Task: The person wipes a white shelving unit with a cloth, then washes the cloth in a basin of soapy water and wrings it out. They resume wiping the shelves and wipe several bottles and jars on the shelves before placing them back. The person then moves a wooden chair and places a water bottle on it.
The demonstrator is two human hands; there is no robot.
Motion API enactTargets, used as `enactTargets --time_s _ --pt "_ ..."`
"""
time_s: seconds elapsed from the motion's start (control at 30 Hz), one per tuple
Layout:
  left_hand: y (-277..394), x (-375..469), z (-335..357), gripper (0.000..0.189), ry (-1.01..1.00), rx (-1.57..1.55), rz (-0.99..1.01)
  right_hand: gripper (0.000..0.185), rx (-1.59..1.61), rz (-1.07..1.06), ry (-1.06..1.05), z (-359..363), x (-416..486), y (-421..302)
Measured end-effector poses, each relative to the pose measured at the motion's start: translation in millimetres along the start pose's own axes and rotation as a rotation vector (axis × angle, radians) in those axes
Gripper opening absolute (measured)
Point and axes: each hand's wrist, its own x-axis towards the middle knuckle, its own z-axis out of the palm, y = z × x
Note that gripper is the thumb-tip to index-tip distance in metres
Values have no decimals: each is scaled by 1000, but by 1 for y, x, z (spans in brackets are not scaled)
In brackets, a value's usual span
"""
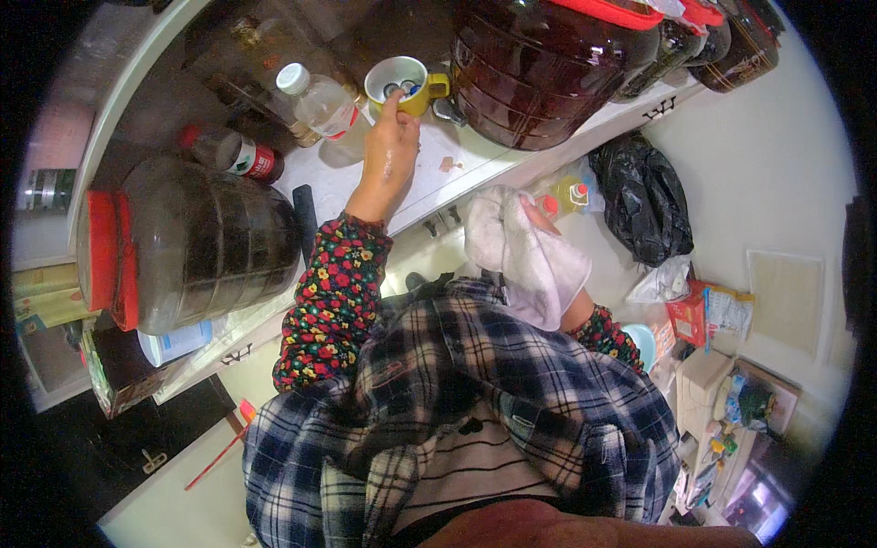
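My left hand (392, 147) reaches onto the white shelf (322, 177). Its index finger lies over the near rim of a yellow mug (414, 104) with a white inside, and the other fingers curl against the outer wall. A few small round pieces, perhaps bottle caps (392, 90), lie in the mug. Just left of it leans a clear plastic bottle (322, 103) with a white cap. In my right hand (539, 214) is a bunched white cloth (507, 240), held off the shelf in front of my body; the cloth hides most of the fingers.
A large jar of dark liquid (521, 82) stands right of the mug. Another big jar with a red lid (212, 240) lies at left, near a red-labelled bottle (240, 156). Below the shelf edge are oil bottles (570, 194) and a black plastic bag (644, 198).
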Motion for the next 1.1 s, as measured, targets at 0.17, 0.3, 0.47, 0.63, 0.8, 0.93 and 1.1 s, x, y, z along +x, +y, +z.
enactTargets --time_s 0.17,0.3,0.47,0.63,0.8,0.93,1.1 --pt "14 -26 -5 33 122 58 5 37 -22 -48 45 1 1 -5" --pt "16 -55 0 28 32 233 191 39 -615 -211 350 11 16 -23" --pt "14 -61 24 23 -17 394 346 34 -750 -299 144 31 18 -34" --pt "19 -84 16 14 -124 362 423 33 -724 -323 184 42 20 -32" --pt "18 -143 -24 10 -126 174 382 38 -614 -256 177 46 25 -24" --pt "11 -190 -69 24 -180 102 2 40 -716 -192 127 55 29 -13" --pt "21 -222 -93 42 327 550 -36 37 -833 -97 113 70 33 2"
